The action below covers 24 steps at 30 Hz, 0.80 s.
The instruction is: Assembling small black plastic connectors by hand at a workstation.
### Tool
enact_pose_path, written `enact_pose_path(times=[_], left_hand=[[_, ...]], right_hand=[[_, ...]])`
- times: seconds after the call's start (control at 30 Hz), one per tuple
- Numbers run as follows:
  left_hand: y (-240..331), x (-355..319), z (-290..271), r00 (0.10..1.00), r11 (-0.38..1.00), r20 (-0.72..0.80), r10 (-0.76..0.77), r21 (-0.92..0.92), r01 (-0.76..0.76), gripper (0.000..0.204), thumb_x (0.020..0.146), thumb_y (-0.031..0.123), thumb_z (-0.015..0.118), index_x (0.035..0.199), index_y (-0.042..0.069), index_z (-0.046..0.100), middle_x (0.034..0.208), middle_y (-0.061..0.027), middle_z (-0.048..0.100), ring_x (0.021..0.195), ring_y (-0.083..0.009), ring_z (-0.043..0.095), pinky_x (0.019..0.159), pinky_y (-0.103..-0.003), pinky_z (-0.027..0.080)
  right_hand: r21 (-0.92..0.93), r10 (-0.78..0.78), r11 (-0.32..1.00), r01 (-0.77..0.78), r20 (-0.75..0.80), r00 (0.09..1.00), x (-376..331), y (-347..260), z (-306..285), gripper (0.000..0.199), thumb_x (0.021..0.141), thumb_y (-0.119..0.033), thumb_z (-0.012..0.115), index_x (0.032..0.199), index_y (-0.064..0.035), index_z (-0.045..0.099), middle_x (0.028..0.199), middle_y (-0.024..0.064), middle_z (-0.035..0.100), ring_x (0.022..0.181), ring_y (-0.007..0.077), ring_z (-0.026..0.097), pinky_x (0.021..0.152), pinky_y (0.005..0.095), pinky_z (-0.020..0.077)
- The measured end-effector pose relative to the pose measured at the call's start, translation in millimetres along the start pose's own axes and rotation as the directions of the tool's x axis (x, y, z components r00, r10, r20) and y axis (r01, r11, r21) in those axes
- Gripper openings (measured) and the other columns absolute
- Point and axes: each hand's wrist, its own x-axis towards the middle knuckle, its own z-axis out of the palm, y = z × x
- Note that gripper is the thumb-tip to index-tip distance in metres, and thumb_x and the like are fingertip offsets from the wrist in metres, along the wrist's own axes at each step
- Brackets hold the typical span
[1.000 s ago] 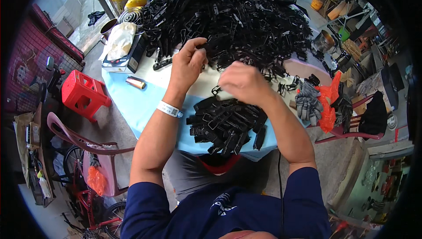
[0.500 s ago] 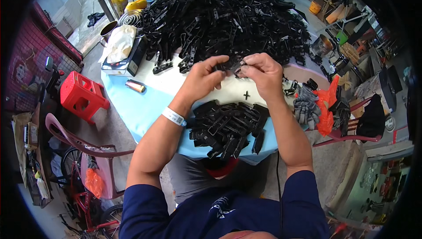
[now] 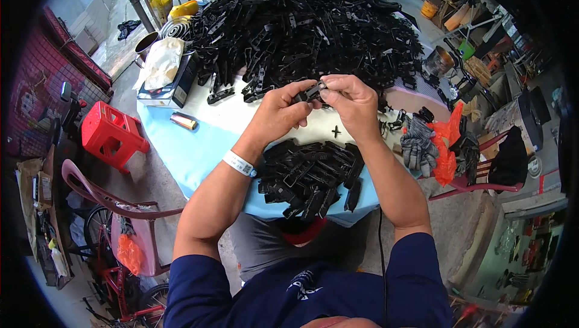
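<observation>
Taking the small pile point(image 3: 310, 174) of black pieces as the landmark, the slim black part point(image 3: 312, 91) is held up beyond it, over the tabletop point(image 3: 217, 124), between both hands. Its long axis slants, the right end pointing away from the pile. The left hand point(image 3: 288, 106) is closed around the left end, thumb nearest the pile; the right hand point(image 3: 350, 97) pinches at the far right end, nearly closed, and whether a second tiny piece sits in that pinch cannot be told. Neither hand is nearer; both touch the part. A black cross-shaped piece point(image 3: 336, 130) lies just beyond the pile, and the large black heap point(image 3: 301, 26) rises farther beyond it.
</observation>
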Motion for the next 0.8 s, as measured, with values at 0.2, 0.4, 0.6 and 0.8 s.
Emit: enact_pose_path(times=[0.2, 0.4, 0.6, 0.8], left_hand=[[-3, 0, 1, 1.0, 1.0, -0.016, 0.014, 0.022, -0.014, 0.049, 0.094, 0.008, 0.062, 0.141, -0.002, 0.055, 0.099, -0.0048, 0.076, 0.067, -0.0043, 0.062, 0.058, -0.02, 0.05], [-4, 2, 3, 1.0, 1.0, -0.024, 0.012, 0.009, -0.012, 0.049, 0.093, 0.008, 0.062, 0.141, -0.002, 0.055, 0.096, -0.0049, 0.075, 0.067, -0.0047, 0.062, 0.058, -0.02, 0.05], [1, 2, 5, 0.985, 1.0, -0.17, 0.004, 0.028, 0.001, 0.04, 0.094, 0.009, 0.06, 0.131, -0.002, 0.063, 0.078, -0.0021, 0.065, 0.063, -0.0073, 0.059, 0.057, -0.022, 0.049], [1, 1, -6, 0.954, 0.999, -0.298, -0.017, -0.039, 0.005, 0.022, 0.094, 0.006, 0.055, 0.107, -0.002, 0.07, 0.069, -0.0016, 0.06, 0.054, -0.0069, 0.051, 0.048, -0.022, 0.041]], right_hand=[[-0.012, -0.001, 1.0, 0.0, -0.044, 0.999, -2, 0, 5, 0.013, 0.089, 0.009, 0.068, 0.1, 0.001, 0.069, 0.111, 0.0114, 0.072, 0.097, 0.0124, 0.068, 0.088, 0.0269, 0.0571], [0.068, 0.08, 0.995, -0.077, -0.052, 0.995, -2, 0, 3, 0.01, 0.088, 0.007, 0.07, 0.096, 0.0012, 0.069, 0.108, 0.01, 0.072, 0.099, 0.0132, 0.068, 0.087, 0.0286, 0.0563], [-0.443, -0.324, 0.822, 0.357, 0.151, 0.934, 2, -6, 5, 0.012, 0.08, 0.0, 0.076, 0.089, -0.0017, 0.07, 0.104, 0.0123, 0.07, 0.099, 0.0254, 0.069, 0.086, 0.0352, 0.0548], [-0.505, -0.085, 0.852, 0.138, 0.127, 0.988, 13, -18, -22, 0.014, 0.081, -0.008, 0.078, 0.093, -0.0017, 0.074, 0.097, 0.0104, 0.073, 0.088, 0.0214, 0.071, 0.081, 0.0331, 0.0556]])
